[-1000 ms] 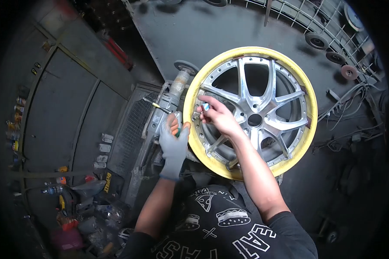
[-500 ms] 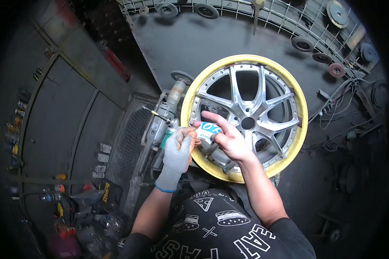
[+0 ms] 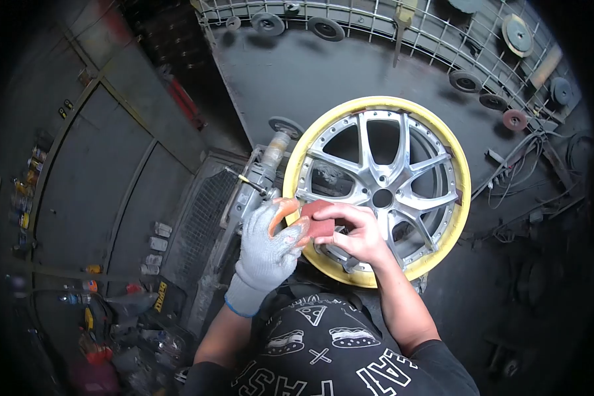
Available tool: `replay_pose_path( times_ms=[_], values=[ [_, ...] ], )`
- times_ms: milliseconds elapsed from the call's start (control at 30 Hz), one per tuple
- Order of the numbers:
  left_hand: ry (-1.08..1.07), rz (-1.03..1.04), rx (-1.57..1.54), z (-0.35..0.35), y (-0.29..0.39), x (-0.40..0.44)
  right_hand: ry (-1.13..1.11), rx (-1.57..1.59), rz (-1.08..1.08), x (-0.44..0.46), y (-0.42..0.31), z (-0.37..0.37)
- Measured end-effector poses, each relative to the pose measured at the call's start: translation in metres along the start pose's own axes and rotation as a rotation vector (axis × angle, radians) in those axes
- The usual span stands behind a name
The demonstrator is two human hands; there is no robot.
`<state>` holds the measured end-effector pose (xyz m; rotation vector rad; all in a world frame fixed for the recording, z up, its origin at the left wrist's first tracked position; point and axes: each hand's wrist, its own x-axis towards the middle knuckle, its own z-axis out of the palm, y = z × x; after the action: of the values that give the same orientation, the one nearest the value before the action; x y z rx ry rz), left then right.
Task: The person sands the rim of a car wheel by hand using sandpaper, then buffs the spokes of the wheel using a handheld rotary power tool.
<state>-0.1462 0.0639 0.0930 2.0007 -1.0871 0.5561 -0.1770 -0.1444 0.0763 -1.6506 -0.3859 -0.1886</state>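
Observation:
A piece of red-brown sandpaper (image 3: 320, 228) is held up in front of the wheel, its plain reddish side showing. My right hand (image 3: 360, 234), bare, pinches it from the right between thumb and fingers. My left hand (image 3: 267, 244), in a grey glove with orange fingertips, grips its left edge; one gloved finger is raised away from it. Behind both hands lies a silver multi-spoke wheel rim (image 3: 412, 175) with yellow covering (image 3: 460, 148) around its outer lip. The hands hide the rim's lower left part.
Left of the wheel stands a grey metal machine (image 3: 261, 175) with a disc (image 3: 286, 127) at its top. Several abrasive discs hang on a wire grid (image 3: 366, 12) at the back. Cables (image 3: 538, 152) run along the right. Bottles and a DeWalt-marked case (image 3: 160, 297) sit at lower left.
The sandpaper has turned from its white and blue printed side to its reddish side. My right index finger has come down onto it. A green item by the glove is no longer visible.

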Motion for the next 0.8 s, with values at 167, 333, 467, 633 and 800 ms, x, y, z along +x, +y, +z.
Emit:
replay_pose_path(
  times_ms=[167, 333, 467, 633, 800],
  values=[
    [0.043, -0.085, -0.335, 0.002, -0.012, -0.015, -0.067, -0.104, -0.102, 0.002, -0.003, 0.002],
    [-0.184, -0.539, -0.845, -0.024, -0.013, -0.021, -0.159, -0.148, -0.124, 0.010, -0.007, 0.012],
    [-0.194, -0.496, -0.895, -0.030, -0.019, -0.024, -0.191, -0.073, -0.129, 0.016, -0.008, 0.022],
    [-0.016, -0.558, -0.797, -0.022, -0.028, -0.038, -0.068, -0.097, 0.032, 0.018, -0.008, 0.045],
    [0.094, -0.843, -1.025, -0.020, -0.028, -0.038, 0.280, 0.415, 0.382, 0.020, -0.008, 0.081]
  ],
)
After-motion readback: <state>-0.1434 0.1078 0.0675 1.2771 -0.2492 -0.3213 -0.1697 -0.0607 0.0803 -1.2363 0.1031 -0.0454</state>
